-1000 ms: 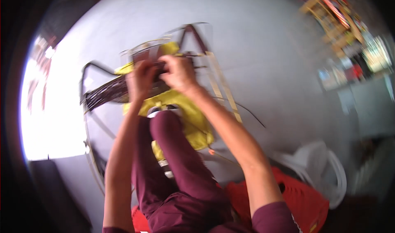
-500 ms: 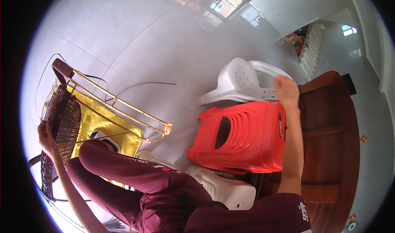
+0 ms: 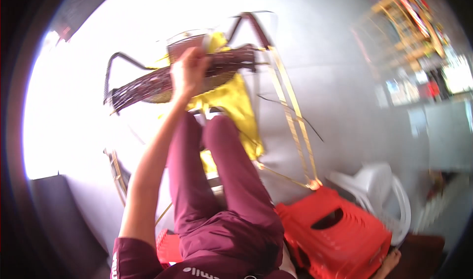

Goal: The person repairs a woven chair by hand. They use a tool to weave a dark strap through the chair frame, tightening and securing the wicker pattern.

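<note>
My left hand (image 3: 189, 72) is closed over the dark brown woven panel (image 3: 148, 84) of a chair with a gold metal frame (image 3: 283, 84). Its fingers are curled, and motion blur hides what lies inside them. Under the panel, a yellow cloth (image 3: 236, 101) spreads around my feet. At the lower right, part of my right hand (image 3: 392, 260) shows beside a red plastic stool (image 3: 340, 229). That hand is smeared, so its grip is unclear.
Behind the red stool stands a white plastic chair (image 3: 377, 188). A thin dark strand (image 3: 305, 119) lies on the grey floor by the gold frame. Dark wooden furniture (image 3: 423, 252) is at the lower right. Blurred shelving (image 3: 409, 25) stands far right.
My view has swung left, bringing the woven chair in front of me and the red stool to the lower right. My right hand has dropped from near the white chair to beside the stool.
</note>
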`<state>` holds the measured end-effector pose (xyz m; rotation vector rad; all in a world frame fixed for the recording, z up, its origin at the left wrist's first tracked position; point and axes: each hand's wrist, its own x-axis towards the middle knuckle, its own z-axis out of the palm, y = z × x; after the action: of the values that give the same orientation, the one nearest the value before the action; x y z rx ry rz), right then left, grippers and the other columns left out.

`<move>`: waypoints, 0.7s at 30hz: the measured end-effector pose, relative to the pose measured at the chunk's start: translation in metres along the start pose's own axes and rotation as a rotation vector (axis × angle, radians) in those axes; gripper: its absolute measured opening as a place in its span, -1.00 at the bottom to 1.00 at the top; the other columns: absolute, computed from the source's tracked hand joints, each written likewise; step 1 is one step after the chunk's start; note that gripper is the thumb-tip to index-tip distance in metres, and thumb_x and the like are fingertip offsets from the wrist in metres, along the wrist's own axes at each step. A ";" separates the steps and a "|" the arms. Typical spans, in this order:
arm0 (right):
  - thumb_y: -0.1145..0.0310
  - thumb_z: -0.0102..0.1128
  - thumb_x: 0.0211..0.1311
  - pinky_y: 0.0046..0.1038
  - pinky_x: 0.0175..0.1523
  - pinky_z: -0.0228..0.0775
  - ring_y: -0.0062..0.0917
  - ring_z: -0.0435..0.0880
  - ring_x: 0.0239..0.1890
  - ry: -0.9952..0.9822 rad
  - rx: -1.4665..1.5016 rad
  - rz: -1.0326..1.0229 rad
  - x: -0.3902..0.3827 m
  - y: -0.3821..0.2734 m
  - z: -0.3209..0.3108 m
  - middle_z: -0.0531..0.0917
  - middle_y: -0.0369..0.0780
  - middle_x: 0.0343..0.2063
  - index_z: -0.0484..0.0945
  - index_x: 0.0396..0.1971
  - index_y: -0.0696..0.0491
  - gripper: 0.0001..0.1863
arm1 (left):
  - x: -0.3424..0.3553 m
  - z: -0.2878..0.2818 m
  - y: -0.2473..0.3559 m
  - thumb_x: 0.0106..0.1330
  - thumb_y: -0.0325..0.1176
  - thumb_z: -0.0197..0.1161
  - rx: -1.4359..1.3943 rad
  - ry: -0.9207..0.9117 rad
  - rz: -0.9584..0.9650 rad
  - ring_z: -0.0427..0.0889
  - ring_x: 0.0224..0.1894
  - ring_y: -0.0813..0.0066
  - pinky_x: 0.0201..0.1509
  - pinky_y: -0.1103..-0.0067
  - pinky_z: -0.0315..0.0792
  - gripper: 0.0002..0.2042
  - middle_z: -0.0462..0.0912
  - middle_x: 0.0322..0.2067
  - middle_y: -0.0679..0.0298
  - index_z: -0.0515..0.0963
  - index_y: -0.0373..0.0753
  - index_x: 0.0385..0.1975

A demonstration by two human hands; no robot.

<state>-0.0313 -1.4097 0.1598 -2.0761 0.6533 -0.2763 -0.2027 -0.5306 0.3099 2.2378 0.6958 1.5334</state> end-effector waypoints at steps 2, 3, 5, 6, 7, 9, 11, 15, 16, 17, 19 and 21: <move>0.34 0.13 0.12 -0.43 -0.37 0.43 -0.31 0.50 -0.50 -0.190 0.239 -0.304 -0.053 -0.086 -0.006 0.53 -0.14 -0.36 0.27 0.07 0.05 -0.51 | -0.017 -0.024 0.028 0.05 -0.41 0.22 -0.082 0.009 -0.126 0.57 -0.55 0.48 -0.40 0.60 0.42 -0.89 0.56 -0.63 0.23 0.48 -0.21 -0.43; 0.27 0.06 0.12 -0.55 -0.50 0.31 -0.48 0.41 -0.60 -0.233 0.252 -0.323 -0.076 -0.136 0.019 0.47 -0.25 -0.48 0.32 -0.02 0.02 -0.60 | -0.019 -0.034 0.019 0.06 -0.44 0.22 -0.153 0.030 -0.128 0.56 -0.56 0.55 -0.41 0.63 0.41 -0.91 0.57 -0.62 0.24 0.47 -0.25 -0.45; 0.26 -0.01 0.09 -0.68 -0.64 0.18 -0.68 0.32 -0.68 -0.338 0.250 -0.410 -0.140 -0.236 0.069 0.44 -0.33 -0.54 0.37 -0.12 -0.04 -0.68 | -0.021 -0.049 0.013 0.06 -0.47 0.21 -0.206 0.072 -0.120 0.56 -0.55 0.55 -0.42 0.63 0.41 -0.92 0.56 -0.63 0.25 0.46 -0.28 -0.48; 0.32 -0.01 0.04 -0.67 -0.65 0.16 -0.72 0.33 -0.65 -0.403 0.232 -0.478 -0.176 -0.276 0.088 0.46 -0.31 -0.47 0.38 -0.12 -0.05 -0.67 | -0.023 -0.050 0.017 0.05 -0.47 0.21 -0.192 0.081 -0.112 0.56 -0.54 0.55 -0.42 0.63 0.41 -0.92 0.56 -0.63 0.25 0.45 -0.28 -0.49; 0.33 -0.01 0.04 -0.74 -0.58 0.12 -0.78 0.28 -0.62 -0.419 0.392 -0.628 -0.201 -0.299 0.119 0.42 -0.38 -0.46 0.39 -0.13 -0.06 -0.68 | -0.024 -0.048 0.018 0.05 -0.47 0.21 -0.210 0.095 -0.115 0.56 -0.54 0.55 -0.42 0.63 0.41 -0.92 0.56 -0.63 0.25 0.45 -0.28 -0.49; 0.32 0.01 0.07 -0.76 -0.50 0.05 -0.82 0.21 -0.57 -0.807 0.259 -0.794 -0.282 -0.348 0.180 0.39 -0.40 -0.48 0.41 -0.10 0.05 -0.65 | -0.030 -0.051 0.014 0.04 -0.48 0.21 -0.152 0.063 -0.129 0.56 -0.55 0.56 -0.42 0.64 0.41 -0.91 0.55 -0.63 0.25 0.45 -0.28 -0.49; 0.38 -0.01 0.16 -0.69 -0.42 0.18 -0.75 0.31 -0.51 -1.297 0.253 -1.080 -0.343 -0.380 0.233 0.47 -0.35 -0.49 0.42 -0.07 0.16 -0.67 | -0.034 -0.056 0.008 0.04 -0.47 0.22 -0.151 0.076 -0.150 0.56 -0.55 0.56 -0.42 0.64 0.41 -0.91 0.55 -0.63 0.25 0.45 -0.28 -0.49; 0.41 -0.02 0.14 -0.29 -0.29 0.34 -0.12 0.52 -0.40 -1.273 0.016 -1.496 -0.441 -0.416 0.320 0.55 -0.01 -0.47 0.44 -0.28 0.13 -0.82 | -0.029 -0.042 0.010 0.07 -0.51 0.21 -0.195 0.058 -0.173 0.48 -0.53 0.72 -0.43 0.72 0.36 -0.90 0.50 -0.63 0.36 0.44 -0.30 -0.45; 0.42 -0.03 0.13 -0.22 -0.31 0.31 -0.08 0.50 -0.41 -1.228 0.055 -1.574 -0.453 -0.418 0.338 0.54 -0.02 -0.50 0.39 -0.32 0.14 -0.85 | -0.026 -0.039 0.012 0.07 -0.52 0.21 -0.214 0.058 -0.170 0.47 -0.53 0.73 -0.43 0.73 0.36 -0.90 0.50 -0.63 0.37 0.44 -0.30 -0.45; 0.42 -0.02 0.12 -0.21 -0.31 0.31 -0.10 0.51 -0.40 -1.162 0.134 -1.598 -0.462 -0.415 0.358 0.55 -0.02 -0.49 0.38 -0.32 0.12 -0.86 | -0.024 -0.037 0.012 0.08 -0.54 0.21 -0.244 0.047 -0.183 0.44 -0.52 0.76 -0.42 0.75 0.35 -0.91 0.49 -0.63 0.39 0.43 -0.31 -0.46; 0.43 0.01 0.09 -0.22 -0.29 0.34 -0.11 0.53 -0.40 -1.107 0.120 -1.506 -0.481 -0.409 0.371 0.56 -0.05 -0.47 0.38 -0.32 0.12 -0.85 | -0.022 -0.035 0.007 0.08 -0.54 0.20 -0.243 0.028 -0.185 0.44 -0.52 0.77 -0.42 0.76 0.34 -0.91 0.48 -0.62 0.40 0.42 -0.32 -0.46; 0.44 0.02 0.07 -0.25 -0.29 0.36 -0.14 0.54 -0.39 -1.032 0.212 -1.425 -0.487 -0.392 0.383 0.57 -0.07 -0.45 0.43 -0.30 0.12 -0.82 | -0.022 -0.033 0.003 0.10 -0.55 0.19 -0.248 -0.002 -0.165 0.41 -0.52 0.79 -0.42 0.76 0.33 -0.91 0.47 -0.62 0.42 0.41 -0.32 -0.47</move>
<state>-0.1376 -0.6973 0.2965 -1.7721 -1.4384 0.0002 -0.2391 -0.5455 0.3068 1.9499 0.6335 1.4506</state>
